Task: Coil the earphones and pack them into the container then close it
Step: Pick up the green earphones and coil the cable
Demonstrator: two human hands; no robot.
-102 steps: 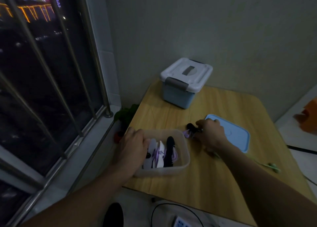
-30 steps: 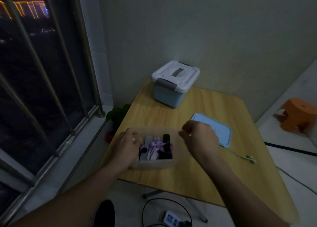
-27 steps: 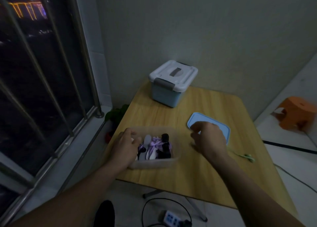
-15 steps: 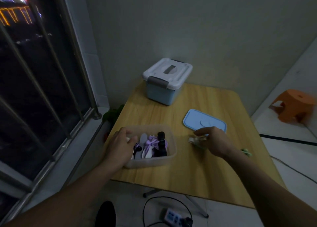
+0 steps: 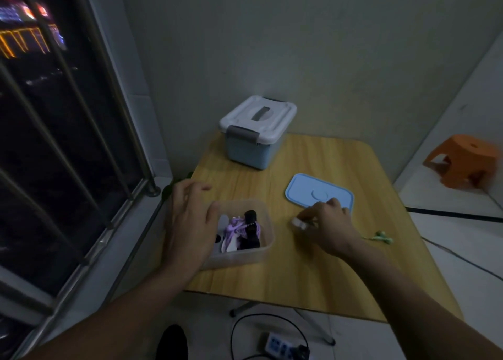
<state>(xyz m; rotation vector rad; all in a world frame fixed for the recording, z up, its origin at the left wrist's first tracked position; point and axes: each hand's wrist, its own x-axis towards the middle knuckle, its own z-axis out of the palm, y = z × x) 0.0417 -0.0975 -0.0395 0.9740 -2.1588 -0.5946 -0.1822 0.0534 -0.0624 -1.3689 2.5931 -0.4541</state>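
The right hand (image 5: 330, 225) pinches the green earphones (image 5: 382, 238) trailing on the counter (image 5: 299, 278), left hand (image 5: 187, 223) relaxed over the container (image 5: 261, 253) already holding coiled sets, so coiling, packing and fitting the lid (image 5: 319, 193) likely remain.

Dim, grainy indoor light, dark window at left, wide-angle bending at edges.

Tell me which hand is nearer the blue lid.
Right. The right hand sits at the blue lid's near edge; the left hand is across the clear container.
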